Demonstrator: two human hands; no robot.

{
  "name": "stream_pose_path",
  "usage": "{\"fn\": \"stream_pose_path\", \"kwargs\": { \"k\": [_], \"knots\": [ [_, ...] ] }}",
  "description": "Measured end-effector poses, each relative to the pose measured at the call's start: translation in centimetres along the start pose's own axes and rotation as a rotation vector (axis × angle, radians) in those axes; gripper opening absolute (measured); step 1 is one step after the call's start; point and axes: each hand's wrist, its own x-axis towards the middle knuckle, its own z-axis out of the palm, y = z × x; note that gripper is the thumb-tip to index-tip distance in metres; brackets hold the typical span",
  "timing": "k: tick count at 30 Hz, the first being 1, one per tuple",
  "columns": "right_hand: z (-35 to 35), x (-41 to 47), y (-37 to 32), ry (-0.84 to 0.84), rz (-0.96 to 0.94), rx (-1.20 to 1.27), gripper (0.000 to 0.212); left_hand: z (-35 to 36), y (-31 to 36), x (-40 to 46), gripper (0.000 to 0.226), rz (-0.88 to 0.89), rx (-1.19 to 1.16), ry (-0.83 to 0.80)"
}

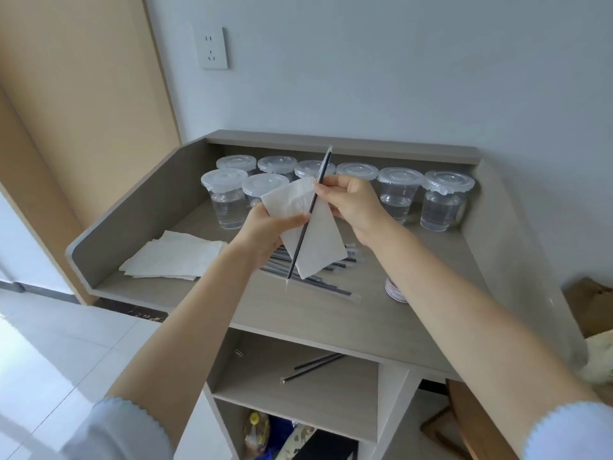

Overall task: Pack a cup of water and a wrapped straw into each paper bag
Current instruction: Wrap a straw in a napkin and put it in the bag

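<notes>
A black straw in a clear wrapper [319,180] slants across a white paper napkin [320,242] held above the desk. My left hand [265,232] grips the napkin's left side, thumb across its front by the straw. My right hand [353,202] pinches the straw and the napkin's upper edge. Several lidded clear cups of water [444,202] stand in rows at the back of the desk. A pile of wrapped straws [318,280] lies on the desk under my hands. A brown paper bag [588,303] shows at the right edge.
A stack of white napkins [174,255] lies at the desk's left. The grey desk [331,313] has raised side walls. A small tin [396,288] sits under my right forearm. Two straws [313,366] lie on the shelf below. A wall socket [212,48] is above.
</notes>
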Motion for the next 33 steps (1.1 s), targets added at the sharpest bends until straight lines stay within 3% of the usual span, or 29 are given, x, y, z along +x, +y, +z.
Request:
{"fn": "stream_pose_path", "kwargs": {
  "k": [5, 9, 11, 17, 20, 23, 27, 33],
  "knots": [
    [-3.4, -0.9, -0.2, 0.060, 0.025, 0.023, 0.004, 2.9, -0.3, 1.0, 0.025, 0.014, 0.058, -0.043],
    [-7.1, -1.8, -0.9, 0.041, 0.131, -0.004, 0.030, 6.2, 0.1, 1.4, 0.027, 0.022, 0.034, -0.108],
    [-8.8, -2.8, -1.7, 0.061, 0.096, -0.140, 0.014, 8.4, 0.5, 1.7, 0.027, 0.039, 0.045, -0.141],
    [-15.5, -6.1, -6.2, 0.427, -0.066, -0.263, 0.013, 16.4, 2.8, 3.1, 0.016, 0.156, 0.143, -0.200],
    [-21.8, -9.0, -9.5, 0.616, -0.161, -0.325, 0.020, 22.2, 3.9, 3.2, 0.015, 0.211, 0.179, -0.231],
    [-29.2, -13.2, -11.5, 0.789, -0.204, -0.435, 0.015, 29.7, 4.3, 1.8, 0.012, 0.256, 0.227, -0.353],
    [-38.8, -20.3, -10.6, 0.927, -0.094, -0.783, 0.020, 40.6, 3.0, -1.2, 0.018, 0.317, 0.354, -0.486],
    [-50.1, -34.3, -4.1, 0.920, 0.262, -1.184, 0.014, 56.5, -2.8, -7.8, 0.040, 0.308, 0.625, -0.748]
  ]
}}
